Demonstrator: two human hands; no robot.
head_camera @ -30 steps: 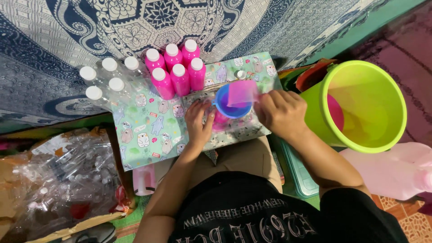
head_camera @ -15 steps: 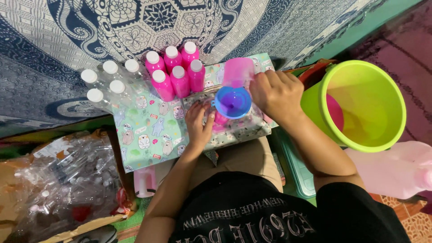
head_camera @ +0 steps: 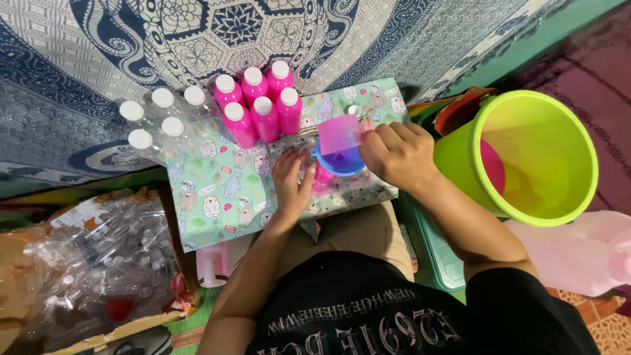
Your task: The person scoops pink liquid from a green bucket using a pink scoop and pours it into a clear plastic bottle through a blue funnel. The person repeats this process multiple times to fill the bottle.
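Right hand is pinching a little pink cup, tipping it mouth-down toward lower left into the blue funnel, near frame center. Left hand is wrapping around the pink bottle under that funnel, keeping it upright, long axis straight at the camera. Filled pink bottles are standing just above, clear ones upper left, green bucket sitting on the right.

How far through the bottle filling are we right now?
Done: six capped bottles of pink liquid. In hand: the right hand tips a pink cup over a blue funnel on a bottle that the left hand steadies. Left: five capped clear bottles look empty, beside a green bucket.
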